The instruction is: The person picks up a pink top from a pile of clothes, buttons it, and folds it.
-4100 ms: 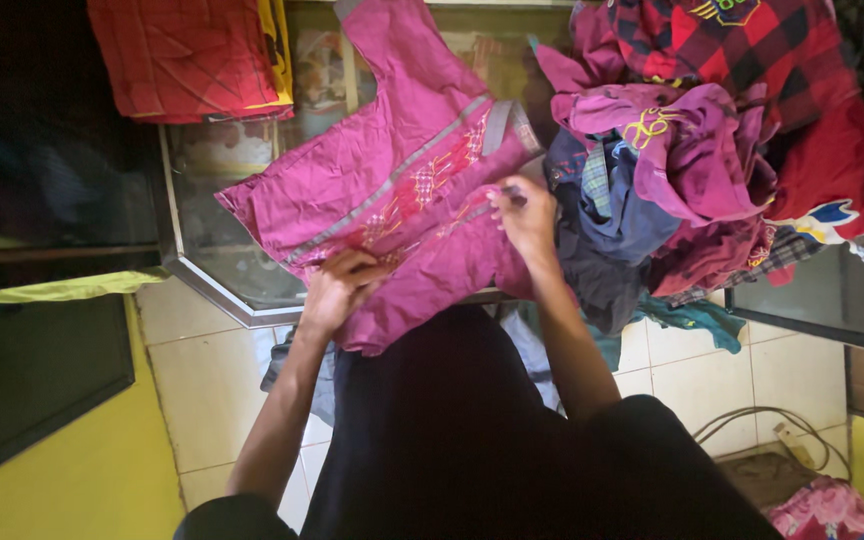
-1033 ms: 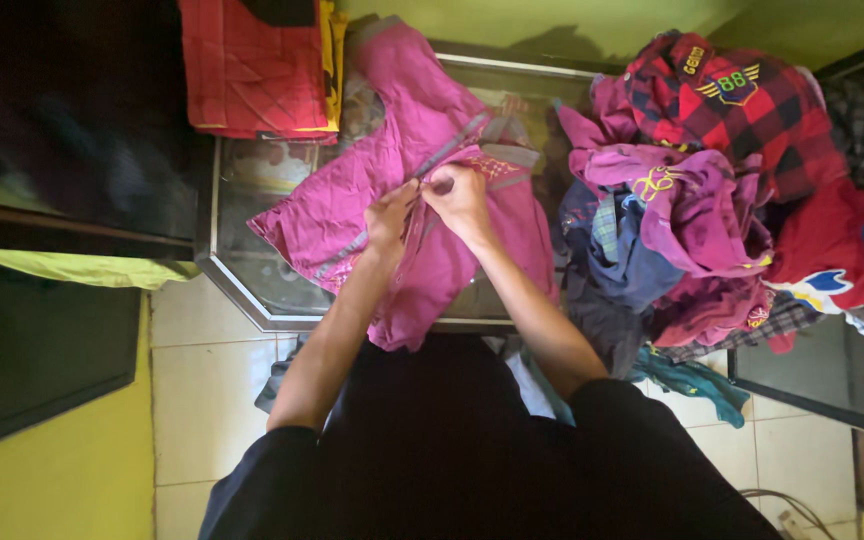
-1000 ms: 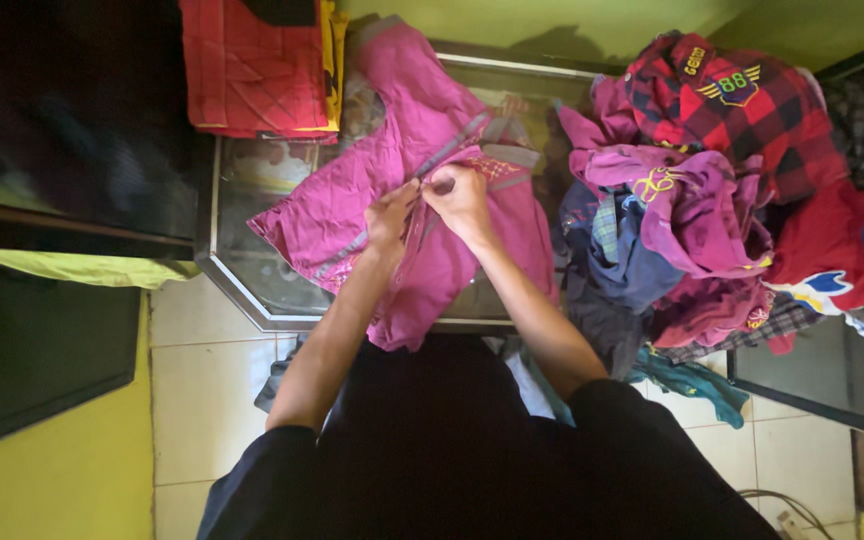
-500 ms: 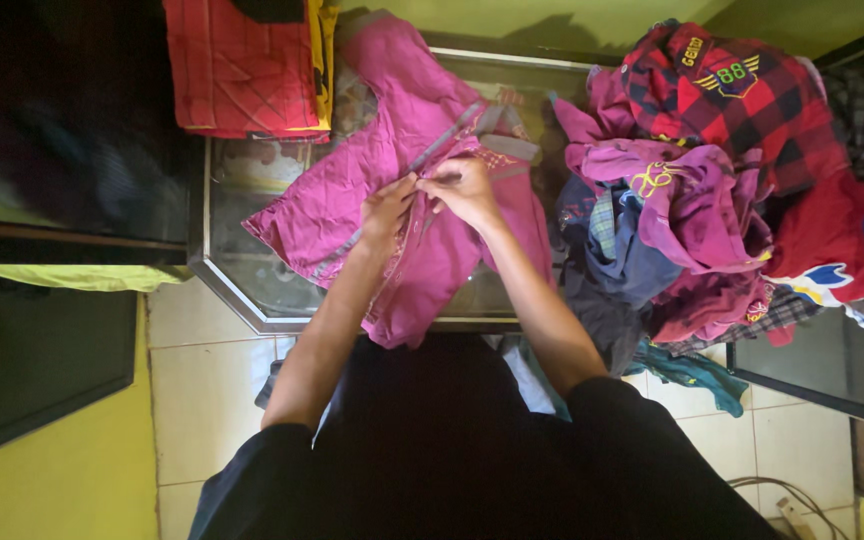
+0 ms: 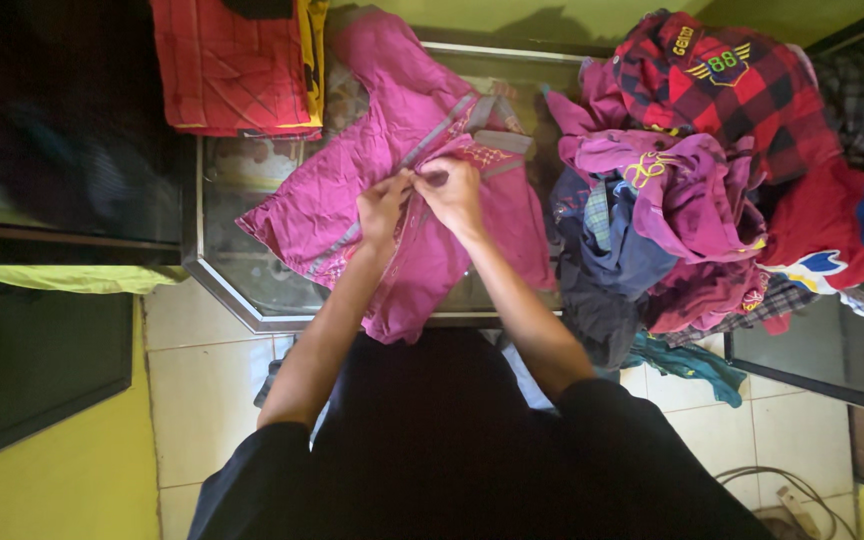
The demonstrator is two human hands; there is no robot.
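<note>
A magenta shirt (image 5: pixel 332 190) with a grey front strip and red embroidery lies spread on a glass-topped table (image 5: pixel 242 290); its lower hem hangs over the near edge. My left hand (image 5: pixel 384 203) and my right hand (image 5: pixel 451 193) meet at the middle of the shirt's front. Both pinch the cloth along the grey strip, fingertips almost touching. What lies between the fingertips is too small to make out.
A folded red checked garment (image 5: pixel 227 60) with yellow cloth under it lies at the table's far left. A heap of crumpled clothes (image 5: pixel 712 170) in red, purple and blue fills the right side. The floor is tiled, with a cable (image 5: pixel 762 480) at the lower right.
Four seconds ago my hands were apart lower on the shirt; they have come together higher along the front strip. Over the last second they stay there and only the view shifts slightly.
</note>
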